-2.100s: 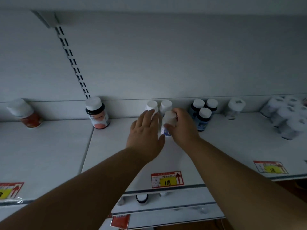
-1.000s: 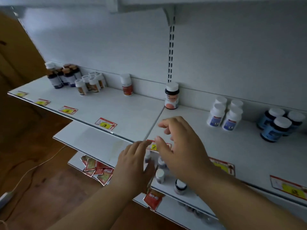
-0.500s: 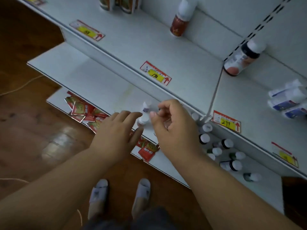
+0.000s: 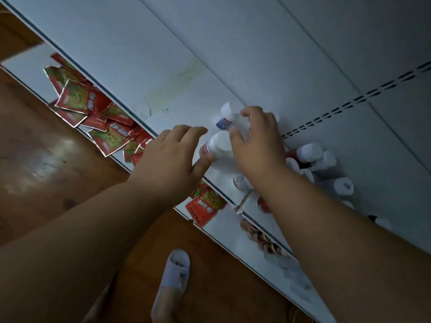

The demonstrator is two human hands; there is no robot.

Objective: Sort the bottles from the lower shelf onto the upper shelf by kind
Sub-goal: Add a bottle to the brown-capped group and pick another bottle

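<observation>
I look down at the lower shelf (image 4: 177, 89). A white bottle with a blue label (image 4: 224, 117) stands near the shelf's back. My right hand (image 4: 256, 141) arches over it with fingers and thumb curled round it. Just in front is a white-capped bottle with a red label (image 4: 215, 145). My left hand (image 4: 172, 157) is spread with straight fingers, and its thumb touches that bottle's side. Several more white-capped bottles (image 4: 310, 155) are bunched to the right, partly hidden by my right forearm.
Red sachets (image 4: 93, 106) lie heaped on the bottom shelf at left, and one more sachet (image 4: 205, 206) sits below my left wrist. A slotted upright (image 4: 349, 106) runs along the back panel. Wooden floor and my slipper (image 4: 172, 271) are below.
My view dropped from the upper shelf to the lower one. Both hands came down and forward; the right hand now curls round the blue-labelled bottle and the left thumb touches the red-labelled one.
</observation>
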